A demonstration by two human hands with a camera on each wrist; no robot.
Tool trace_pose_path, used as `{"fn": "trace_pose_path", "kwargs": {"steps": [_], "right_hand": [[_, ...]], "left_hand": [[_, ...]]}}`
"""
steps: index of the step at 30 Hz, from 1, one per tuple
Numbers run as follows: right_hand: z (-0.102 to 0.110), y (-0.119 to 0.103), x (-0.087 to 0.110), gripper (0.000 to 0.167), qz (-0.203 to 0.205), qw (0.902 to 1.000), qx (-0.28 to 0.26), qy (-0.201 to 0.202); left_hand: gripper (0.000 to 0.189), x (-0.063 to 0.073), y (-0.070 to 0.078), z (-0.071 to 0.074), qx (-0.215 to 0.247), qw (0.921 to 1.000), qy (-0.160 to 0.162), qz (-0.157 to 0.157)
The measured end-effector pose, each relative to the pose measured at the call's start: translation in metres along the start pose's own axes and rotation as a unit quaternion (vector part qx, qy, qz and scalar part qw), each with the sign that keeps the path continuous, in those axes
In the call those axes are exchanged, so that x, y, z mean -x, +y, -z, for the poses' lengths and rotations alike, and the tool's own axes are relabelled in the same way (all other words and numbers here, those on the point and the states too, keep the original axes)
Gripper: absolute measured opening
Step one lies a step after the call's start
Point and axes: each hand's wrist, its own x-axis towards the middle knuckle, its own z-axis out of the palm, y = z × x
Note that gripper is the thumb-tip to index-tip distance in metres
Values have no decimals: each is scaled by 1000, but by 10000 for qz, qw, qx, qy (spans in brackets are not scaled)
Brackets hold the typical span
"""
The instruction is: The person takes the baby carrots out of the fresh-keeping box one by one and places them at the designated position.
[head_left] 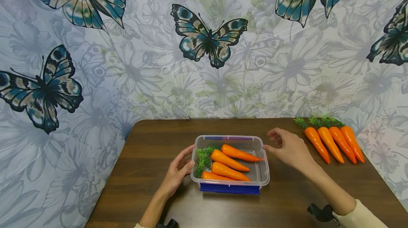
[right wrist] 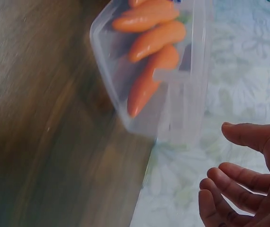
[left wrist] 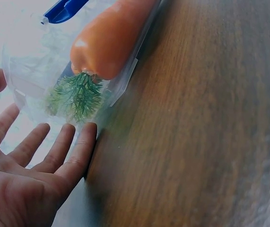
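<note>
A clear plastic container (head_left: 264,176) with blue side clasps (head_left: 229,188) stands in the middle of the table. Inside it lie several orange carrots (head_left: 230,160), their green tops (head_left: 204,159) toward its left wall. My left hand (head_left: 176,171) is at that wall, thumb near the rim; in the left wrist view its fingers (left wrist: 80,153) reach out loosely spread beside the container. To the right of the container, my right hand (head_left: 291,148) holds nothing. Its thumb points at the right rim, and in the right wrist view a gap shows between the fingers (right wrist: 241,187) and the container wall (right wrist: 182,109).
Several more carrots (head_left: 333,144) with green tops lie side by side at the back right of the brown wooden table (head_left: 146,157). Behind the table hangs a floral cloth (head_left: 134,65) printed with butterflies (head_left: 209,40).
</note>
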Motion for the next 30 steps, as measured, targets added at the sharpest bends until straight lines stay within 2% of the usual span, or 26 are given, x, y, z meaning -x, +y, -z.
{"fn": "trace_pose_path", "kwargs": {"steps": [15,22,27,30], "right_hand": [[-29,-35,-3,33,857,9941,-36,-665],[-39,-47,-6,38,938,9882,-220,-1188],[-45,-50,-14,36,1148,9839,-209,-1357],[-46,-53,-19,35,1197,9809,-246,-1513]], "left_hand": [[58,-1,-3,2,-7,10000,0,-62],[58,-1,-3,3,19,9999,-68,-80],[58,-2,-4,3,5,10000,-43,-47],[58,-2,-5,4,-38,9999,-66,-129]]}}
